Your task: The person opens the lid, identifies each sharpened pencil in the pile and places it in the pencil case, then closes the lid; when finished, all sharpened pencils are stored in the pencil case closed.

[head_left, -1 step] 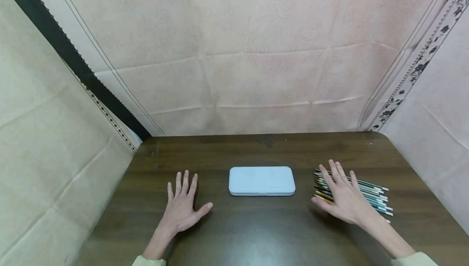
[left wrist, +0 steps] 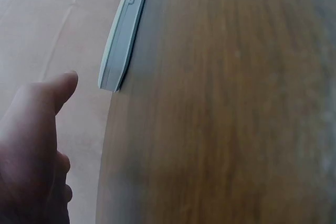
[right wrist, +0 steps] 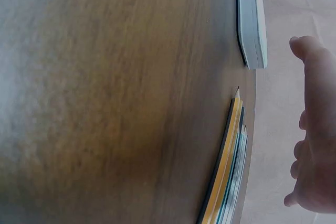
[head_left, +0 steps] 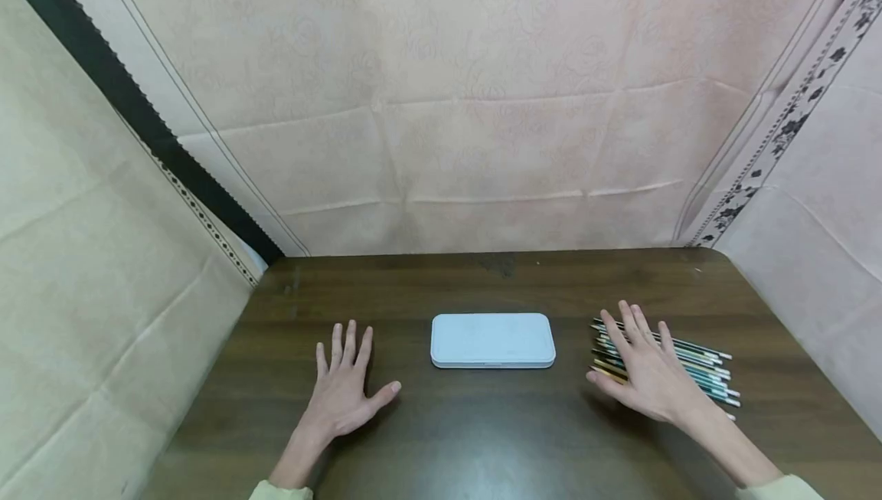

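Note:
A closed light-blue pencil case (head_left: 492, 340) lies flat near the table's middle, between the two hands. To its left, my left hand (head_left: 341, 394) is held palm down over the wood, fingers straight and spread, thumb toward the case. It holds nothing. My right hand (head_left: 649, 374) spreads palm down above a bundle of pencils (head_left: 711, 372), covering their middle part. The right wrist view has a gap between this hand and the bundle, where a yellow pencil (right wrist: 227, 158) with a sharpened tip lies on the near side. Most others are teal, green or whitish.
The brown wooden table (head_left: 441, 439) has a dark worn patch at its back edge. Pale cloth (head_left: 482, 102) hangs behind it, with more cloth (head_left: 103, 293) on the left and a flower-bordered sheet (head_left: 813, 255) on the right.

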`<action>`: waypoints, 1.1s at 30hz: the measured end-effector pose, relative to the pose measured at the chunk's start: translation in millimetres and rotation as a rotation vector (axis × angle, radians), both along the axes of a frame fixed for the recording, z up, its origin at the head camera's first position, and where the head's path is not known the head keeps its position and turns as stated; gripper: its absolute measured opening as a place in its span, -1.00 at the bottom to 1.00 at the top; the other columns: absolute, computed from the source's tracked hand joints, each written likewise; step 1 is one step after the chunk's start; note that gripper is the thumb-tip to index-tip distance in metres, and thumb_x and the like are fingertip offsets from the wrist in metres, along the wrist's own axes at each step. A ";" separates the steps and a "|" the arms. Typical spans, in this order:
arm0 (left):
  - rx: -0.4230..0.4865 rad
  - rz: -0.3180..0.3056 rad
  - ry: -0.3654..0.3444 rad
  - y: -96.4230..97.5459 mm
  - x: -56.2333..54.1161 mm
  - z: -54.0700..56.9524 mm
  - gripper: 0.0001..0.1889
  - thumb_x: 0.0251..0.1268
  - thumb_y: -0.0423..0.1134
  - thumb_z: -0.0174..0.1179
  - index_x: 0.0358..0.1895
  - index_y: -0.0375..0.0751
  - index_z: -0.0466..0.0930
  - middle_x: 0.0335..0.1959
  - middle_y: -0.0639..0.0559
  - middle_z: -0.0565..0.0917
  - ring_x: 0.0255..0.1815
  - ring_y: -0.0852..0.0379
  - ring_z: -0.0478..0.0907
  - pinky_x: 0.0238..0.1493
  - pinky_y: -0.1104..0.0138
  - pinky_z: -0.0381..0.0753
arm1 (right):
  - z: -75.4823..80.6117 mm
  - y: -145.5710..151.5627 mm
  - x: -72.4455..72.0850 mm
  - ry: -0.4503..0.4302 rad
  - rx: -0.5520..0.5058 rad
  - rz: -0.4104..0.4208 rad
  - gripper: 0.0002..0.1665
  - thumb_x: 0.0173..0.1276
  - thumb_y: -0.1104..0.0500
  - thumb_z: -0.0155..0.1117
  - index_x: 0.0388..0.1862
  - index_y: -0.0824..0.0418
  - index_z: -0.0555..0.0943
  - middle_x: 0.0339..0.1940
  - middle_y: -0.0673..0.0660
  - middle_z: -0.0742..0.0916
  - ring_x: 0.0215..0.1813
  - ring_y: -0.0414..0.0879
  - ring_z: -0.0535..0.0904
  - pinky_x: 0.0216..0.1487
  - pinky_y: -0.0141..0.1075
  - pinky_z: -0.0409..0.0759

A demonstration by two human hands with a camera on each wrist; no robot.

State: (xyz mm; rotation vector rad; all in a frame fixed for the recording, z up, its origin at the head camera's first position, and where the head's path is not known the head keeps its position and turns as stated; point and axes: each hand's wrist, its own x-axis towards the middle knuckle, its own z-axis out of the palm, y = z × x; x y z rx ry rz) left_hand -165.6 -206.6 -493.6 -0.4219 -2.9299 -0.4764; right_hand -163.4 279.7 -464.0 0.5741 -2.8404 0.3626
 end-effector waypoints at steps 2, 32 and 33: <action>-0.003 -0.003 0.001 0.8 -0.1 -0.6 0.06 0.27 0.36 0.14 0.59 -0.32 -0.02 0.60 -0.31 -0.23 0.57 -0.28 -0.45 0.36 -0.30 -0.41 | -1.7 0.8 -0.3 0.004 0.000 -0.002 0.18 0.29 -0.31 0.32 0.62 0.30 0.05 0.57 0.48 0.05 0.59 0.29 -0.16 0.33 0.43 -0.21; 0.378 -0.169 -0.115 66.9 -51.3 -11.5 0.04 0.03 0.07 0.51 0.54 -0.23 0.16 0.47 -0.15 0.30 0.40 -0.13 0.21 0.31 -0.10 0.23 | -34.8 -101.9 -39.3 0.389 -0.313 0.503 -0.54 -0.01 0.31 0.57 -0.05 0.27 0.73 0.01 0.19 0.72 0.05 0.05 0.62 -0.04 -0.01 0.55; 0.375 -0.169 -0.113 69.0 -53.6 -11.7 0.07 0.00 0.08 0.52 0.55 -0.23 0.15 0.47 -0.14 0.30 0.38 -0.13 0.21 0.30 -0.12 0.21 | -35.6 -105.8 -40.3 0.375 -0.311 0.496 -0.54 0.00 0.29 0.58 -0.04 0.26 0.73 0.03 0.19 0.71 0.08 0.05 0.60 0.00 0.01 0.53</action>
